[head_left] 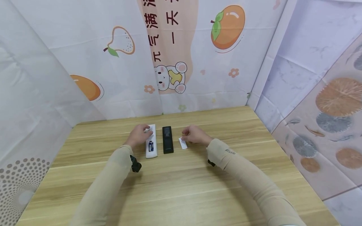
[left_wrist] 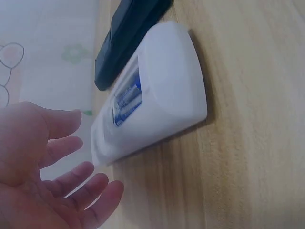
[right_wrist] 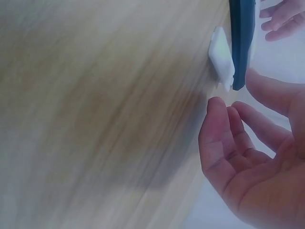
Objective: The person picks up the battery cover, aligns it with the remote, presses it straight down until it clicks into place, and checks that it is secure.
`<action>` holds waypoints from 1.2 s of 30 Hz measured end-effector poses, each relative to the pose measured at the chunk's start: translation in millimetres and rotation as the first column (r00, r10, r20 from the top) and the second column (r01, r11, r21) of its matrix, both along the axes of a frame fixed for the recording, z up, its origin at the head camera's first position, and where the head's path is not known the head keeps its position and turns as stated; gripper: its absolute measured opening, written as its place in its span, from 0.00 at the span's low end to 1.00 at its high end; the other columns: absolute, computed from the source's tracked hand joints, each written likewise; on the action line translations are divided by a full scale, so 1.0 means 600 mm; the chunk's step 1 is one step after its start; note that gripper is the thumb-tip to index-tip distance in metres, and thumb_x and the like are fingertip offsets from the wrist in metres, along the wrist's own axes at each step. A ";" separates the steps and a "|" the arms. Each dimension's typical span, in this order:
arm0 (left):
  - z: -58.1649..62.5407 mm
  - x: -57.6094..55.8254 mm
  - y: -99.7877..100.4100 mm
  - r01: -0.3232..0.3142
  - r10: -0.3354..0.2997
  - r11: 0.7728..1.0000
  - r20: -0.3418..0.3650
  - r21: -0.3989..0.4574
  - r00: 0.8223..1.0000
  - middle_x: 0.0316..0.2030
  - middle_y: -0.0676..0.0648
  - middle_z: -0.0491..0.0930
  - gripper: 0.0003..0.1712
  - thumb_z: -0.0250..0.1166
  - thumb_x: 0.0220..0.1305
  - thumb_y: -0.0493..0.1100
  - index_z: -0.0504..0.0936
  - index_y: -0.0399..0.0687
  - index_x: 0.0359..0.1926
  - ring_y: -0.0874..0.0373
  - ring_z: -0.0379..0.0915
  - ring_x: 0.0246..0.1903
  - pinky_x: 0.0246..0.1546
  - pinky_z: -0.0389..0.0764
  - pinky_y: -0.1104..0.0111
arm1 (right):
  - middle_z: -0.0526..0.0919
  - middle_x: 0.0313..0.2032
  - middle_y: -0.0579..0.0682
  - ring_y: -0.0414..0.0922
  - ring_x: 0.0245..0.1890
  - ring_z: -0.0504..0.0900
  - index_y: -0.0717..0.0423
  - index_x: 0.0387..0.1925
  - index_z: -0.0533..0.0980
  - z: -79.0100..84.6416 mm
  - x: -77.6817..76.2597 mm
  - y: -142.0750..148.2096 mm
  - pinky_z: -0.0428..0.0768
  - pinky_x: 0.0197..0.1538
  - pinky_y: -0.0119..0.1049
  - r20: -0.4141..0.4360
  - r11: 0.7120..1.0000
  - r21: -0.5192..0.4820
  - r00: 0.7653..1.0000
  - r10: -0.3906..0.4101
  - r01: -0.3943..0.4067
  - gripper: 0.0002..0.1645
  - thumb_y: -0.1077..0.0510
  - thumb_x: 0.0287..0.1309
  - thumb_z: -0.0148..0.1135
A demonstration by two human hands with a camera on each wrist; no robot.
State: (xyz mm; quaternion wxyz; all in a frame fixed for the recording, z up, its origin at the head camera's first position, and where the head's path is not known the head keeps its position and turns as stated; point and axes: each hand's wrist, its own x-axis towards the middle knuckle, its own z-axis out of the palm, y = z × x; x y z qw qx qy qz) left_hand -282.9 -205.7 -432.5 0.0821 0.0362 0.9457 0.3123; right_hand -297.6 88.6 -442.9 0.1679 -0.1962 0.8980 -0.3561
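Observation:
A white remote control (head_left: 151, 153) lies on the table with its battery bay uncovered, and blue batteries (left_wrist: 128, 101) sit inside it. My left hand (head_left: 139, 135) hovers over the far left side of this remote, fingers loosely bent; the left wrist view shows nothing in its grasp. Right of the white remote is a black remote control (head_left: 168, 142). Farther right lies a small white battery cover (right_wrist: 221, 56). My right hand (head_left: 195, 135) is just beside the cover, its fingers relaxed and slightly bent. In the right wrist view a gap separates the fingertips from the cover.
The wooden table (head_left: 169, 188) ends at the back against a printed curtain (head_left: 198, 100). Another patterned cloth (head_left: 311, 125) hangs along the right side. Dark wrist devices, such as the one on the left (head_left: 135, 164), sit under both wrists.

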 end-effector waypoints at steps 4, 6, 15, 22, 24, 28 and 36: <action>-0.004 -0.001 -0.007 -0.006 0.006 1.000 0.010 -0.003 1.000 0.65 0.29 0.70 0.30 0.59 0.75 0.46 0.70 0.29 0.68 0.36 0.68 0.63 0.65 0.69 0.44 | 0.85 0.44 0.55 0.42 0.27 0.80 0.65 0.54 0.81 -0.005 -0.001 -0.003 0.80 0.32 0.32 -0.067 0.999 0.048 0.997 0.029 -0.025 0.19 0.58 0.65 0.69; -0.007 -0.003 -0.009 -0.013 0.013 1.000 0.023 -0.006 1.000 0.64 0.28 0.71 0.31 0.60 0.74 0.46 0.69 0.28 0.68 0.37 0.70 0.60 0.63 0.72 0.46 | 0.85 0.44 0.54 0.42 0.31 0.80 0.64 0.52 0.82 -0.006 0.000 -0.006 0.81 0.34 0.32 -0.085 0.998 0.062 0.996 0.034 -0.029 0.18 0.59 0.64 0.70; -0.012 -0.008 -0.005 -0.107 0.097 0.992 0.148 0.066 0.984 0.61 0.29 0.71 0.34 0.61 0.74 0.48 0.64 0.37 0.72 0.47 0.80 0.40 0.35 0.87 0.63 | 0.86 0.42 0.53 0.44 0.38 0.78 0.62 0.49 0.84 -0.006 0.003 -0.017 0.81 0.39 0.34 -0.075 0.997 0.067 0.997 0.031 -0.026 0.16 0.59 0.61 0.73; -0.009 -0.009 0.005 -0.128 0.122 0.991 0.153 0.030 0.981 0.59 0.31 0.72 0.34 0.62 0.74 0.49 0.63 0.38 0.73 0.46 0.79 0.40 0.33 0.87 0.64 | 0.86 0.39 0.52 0.44 0.36 0.76 0.63 0.47 0.85 -0.004 0.003 -0.022 0.80 0.43 0.35 -0.077 0.996 0.086 0.997 0.031 -0.025 0.15 0.61 0.59 0.74; -0.009 -0.009 0.007 -0.134 0.128 0.991 0.156 0.025 0.979 0.60 0.31 0.71 0.34 0.62 0.74 0.48 0.63 0.38 0.73 0.46 0.79 0.40 0.31 0.86 0.65 | 0.85 0.39 0.51 0.44 0.36 0.77 0.62 0.46 0.85 -0.005 0.003 -0.022 0.80 0.43 0.36 -0.078 0.995 0.094 0.997 0.023 -0.016 0.14 0.61 0.59 0.74; -0.009 -0.011 0.008 -0.145 0.137 0.989 0.162 0.035 0.977 0.61 0.30 0.71 0.34 0.62 0.73 0.47 0.62 0.37 0.73 0.47 0.80 0.39 0.28 0.86 0.67 | 0.85 0.38 0.51 0.44 0.37 0.77 0.61 0.45 0.85 -0.005 0.002 -0.024 0.80 0.45 0.37 -0.078 0.994 0.111 0.997 0.002 0.007 0.14 0.59 0.59 0.75; 0.000 -0.014 0.016 -0.188 0.175 0.981 0.207 0.042 0.963 0.55 0.32 0.75 0.35 0.64 0.73 0.45 0.62 0.38 0.73 0.46 0.80 0.39 0.29 0.87 0.63 | 0.83 0.37 0.49 0.45 0.37 0.77 0.59 0.44 0.84 -0.009 0.003 -0.033 0.80 0.46 0.38 -0.088 0.980 0.186 0.995 -0.057 0.072 0.15 0.57 0.58 0.76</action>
